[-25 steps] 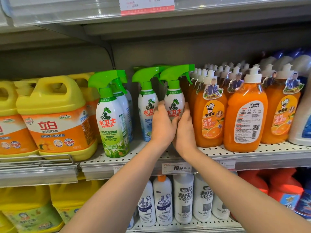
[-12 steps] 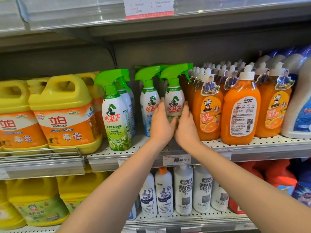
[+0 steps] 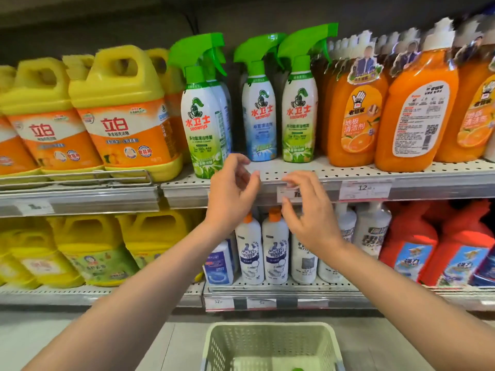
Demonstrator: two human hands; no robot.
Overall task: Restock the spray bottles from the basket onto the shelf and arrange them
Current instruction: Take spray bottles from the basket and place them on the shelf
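Three white spray bottles with green trigger heads stand upright at the front of the perforated shelf (image 3: 348, 171): a green-label one at the left (image 3: 202, 121), a blue-label one in the middle (image 3: 259, 113), and another green-label one at the right (image 3: 299, 111). More sprays stand behind the left one. My left hand (image 3: 231, 194) and my right hand (image 3: 312, 215) hover in front of the shelf edge, below the bottles, fingers loosely curled and holding nothing. A pale green basket (image 3: 270, 341) sits on the floor below; a green bit shows at its bottom.
Yellow detergent jugs (image 3: 126, 113) crowd the shelf left of the sprays, and orange floor-cleaner bottles (image 3: 412, 108) stand close on the right. White toilet-cleaner bottles (image 3: 276, 247) and red packs (image 3: 409, 247) fill the shelf below. Price tags line the shelf edge.
Both hands have let go of the right green-label spray and dropped back below the shelf edge. The view has tilted down, bringing the basket into sight.
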